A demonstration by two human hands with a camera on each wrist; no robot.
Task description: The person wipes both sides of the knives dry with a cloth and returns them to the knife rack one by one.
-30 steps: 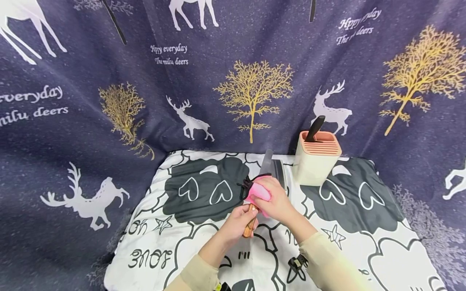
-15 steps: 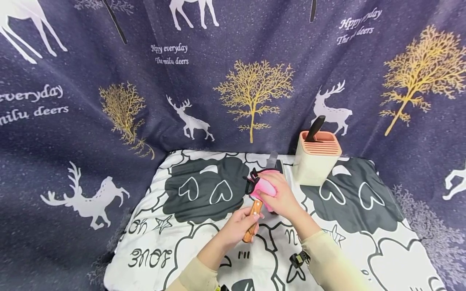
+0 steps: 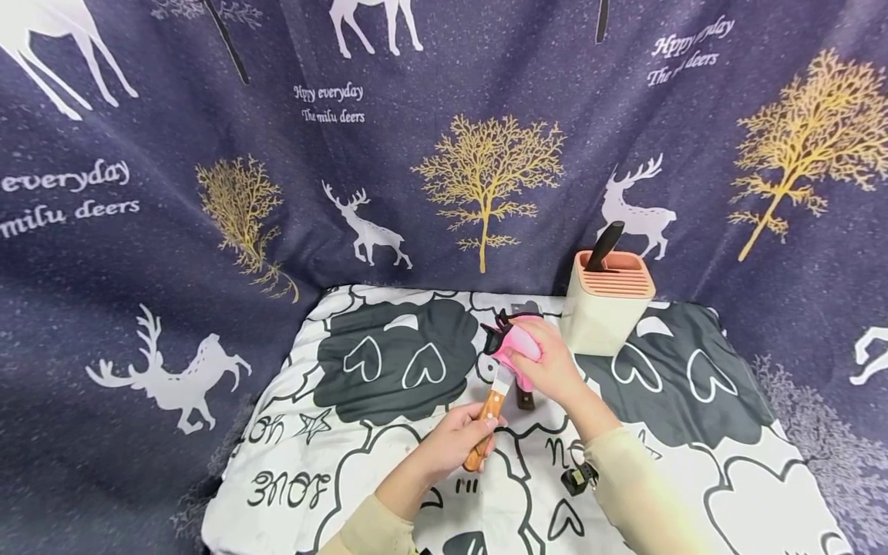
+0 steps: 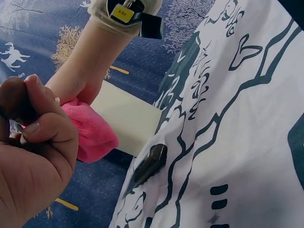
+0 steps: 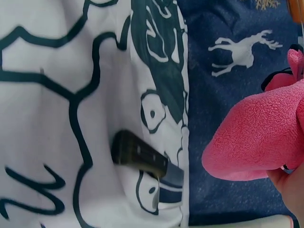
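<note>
Left hand (image 3: 458, 439): fingers curled round the orange-brown wooden handle, pale rivets, of a metal-bladed knife (image 3: 491, 412). Firm hold, no gap. Knife is up over the bed-like surface, tilted, butt end toward the person, blade pointing away.

Right hand (image 3: 551, 366): thumb and fingers closed on a bright pink plush cloth with black trim (image 3: 516, 347). Cloth is bunched at the blade. Short bare strip of metal shows between handle and cloth; rest of blade is hidden, so can't tell how far the cloth wraps it.

Under the right hand and cloth: second knife with a dark brown riveted handle (image 3: 525, 399), lying on the white sheet with black cartoon print (image 3: 388, 470). Handle end points toward the person. Right wrist view shows the rivets and part of its blade.

Just beyond the right hand, on its right: cream upright knife block with a salmon slotted top (image 3: 600, 324), standing on the sheet. One black handle (image 3: 605, 245) sticks out of its back left corner, leaning.

Backdrop: navy curtain with white deer and gold trees (image 3: 430, 85). Both sleeves cream; small black device with yellow label (image 4: 124, 12) at the right wrist.
</note>
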